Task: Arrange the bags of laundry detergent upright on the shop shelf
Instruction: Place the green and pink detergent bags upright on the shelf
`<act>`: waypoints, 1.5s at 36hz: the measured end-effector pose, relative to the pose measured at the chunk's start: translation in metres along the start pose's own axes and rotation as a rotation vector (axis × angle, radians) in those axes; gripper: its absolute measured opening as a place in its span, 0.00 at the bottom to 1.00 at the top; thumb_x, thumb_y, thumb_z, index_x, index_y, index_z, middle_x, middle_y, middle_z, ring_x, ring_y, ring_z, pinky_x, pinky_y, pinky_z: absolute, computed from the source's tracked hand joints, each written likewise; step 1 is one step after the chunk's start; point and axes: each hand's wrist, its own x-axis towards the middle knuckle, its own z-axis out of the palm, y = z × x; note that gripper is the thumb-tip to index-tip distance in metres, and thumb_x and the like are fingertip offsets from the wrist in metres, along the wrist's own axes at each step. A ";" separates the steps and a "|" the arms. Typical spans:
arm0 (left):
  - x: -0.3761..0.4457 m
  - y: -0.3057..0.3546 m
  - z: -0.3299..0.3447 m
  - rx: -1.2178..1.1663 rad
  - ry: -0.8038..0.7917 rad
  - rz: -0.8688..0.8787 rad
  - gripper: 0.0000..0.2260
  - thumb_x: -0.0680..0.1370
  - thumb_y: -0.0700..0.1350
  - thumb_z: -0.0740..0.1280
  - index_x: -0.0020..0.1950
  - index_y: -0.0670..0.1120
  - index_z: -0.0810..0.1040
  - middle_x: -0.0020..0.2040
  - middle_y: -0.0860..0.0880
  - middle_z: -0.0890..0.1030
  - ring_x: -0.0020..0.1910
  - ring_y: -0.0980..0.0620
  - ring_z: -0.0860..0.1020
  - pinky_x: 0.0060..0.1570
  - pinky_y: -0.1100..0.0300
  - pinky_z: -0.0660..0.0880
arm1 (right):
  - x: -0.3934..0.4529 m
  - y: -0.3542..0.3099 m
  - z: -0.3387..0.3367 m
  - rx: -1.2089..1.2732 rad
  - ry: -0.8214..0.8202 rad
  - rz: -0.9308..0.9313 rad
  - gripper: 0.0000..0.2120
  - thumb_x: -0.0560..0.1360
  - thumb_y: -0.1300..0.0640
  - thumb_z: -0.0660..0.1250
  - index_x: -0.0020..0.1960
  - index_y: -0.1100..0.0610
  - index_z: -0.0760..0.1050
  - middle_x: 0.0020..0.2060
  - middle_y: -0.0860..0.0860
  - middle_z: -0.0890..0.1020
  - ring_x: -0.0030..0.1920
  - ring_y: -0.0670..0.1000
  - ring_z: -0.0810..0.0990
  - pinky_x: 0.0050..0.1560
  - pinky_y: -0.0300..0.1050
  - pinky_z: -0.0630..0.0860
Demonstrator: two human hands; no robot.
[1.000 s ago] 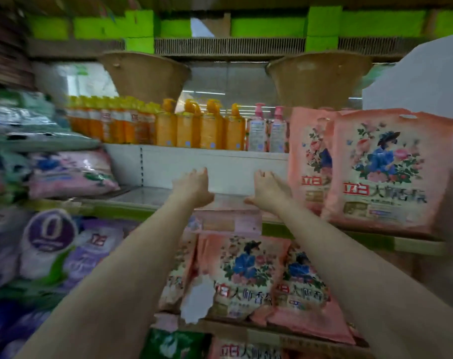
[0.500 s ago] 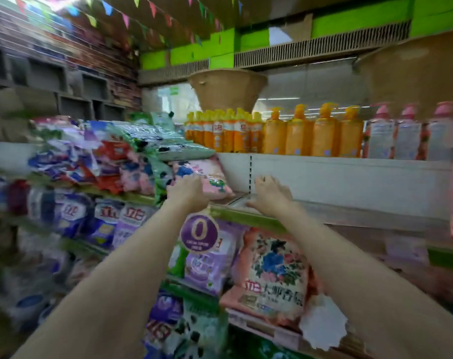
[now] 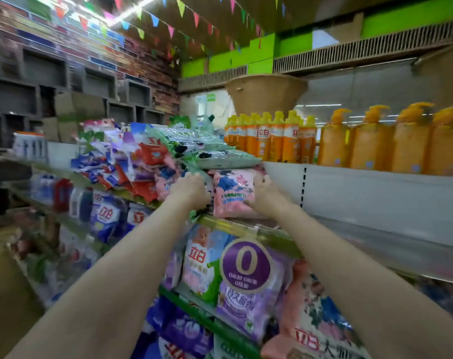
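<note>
A pink detergent bag [image 3: 233, 193] with blue flowers lies flat on the shelf [image 3: 246, 229], at the bottom of a pile. Green-and-clear bags [image 3: 220, 156] are stacked on top of it. My left hand [image 3: 191, 189] grips the bag's left edge, fingers curled. My right hand [image 3: 265, 194] grips its right edge. To the left lies a jumbled heap of red, blue and white detergent bags [image 3: 127, 161].
Orange bottles [image 3: 272, 139] and pump bottles [image 3: 391, 143] stand on the higher white shelf at right. Purple [image 3: 246, 286] and pink bags [image 3: 313, 320] stand on the shelf below. The shelf stretch [image 3: 375, 234] to the right of my hands holds nothing. A cardboard box [image 3: 7, 294] sits at lower left.
The view has swung left. Both hands reached from the bare shelf over to the pink bag under the pile and took hold of its two sides.
</note>
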 end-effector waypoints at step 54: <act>0.228 -0.051 0.003 -0.892 0.477 -0.191 0.21 0.79 0.40 0.60 0.72 0.40 0.63 0.68 0.41 0.72 0.66 0.42 0.71 0.62 0.52 0.68 | 0.217 -0.046 0.033 0.402 0.019 0.193 0.32 0.80 0.41 0.52 0.75 0.63 0.57 0.72 0.61 0.64 0.72 0.60 0.63 0.70 0.52 0.62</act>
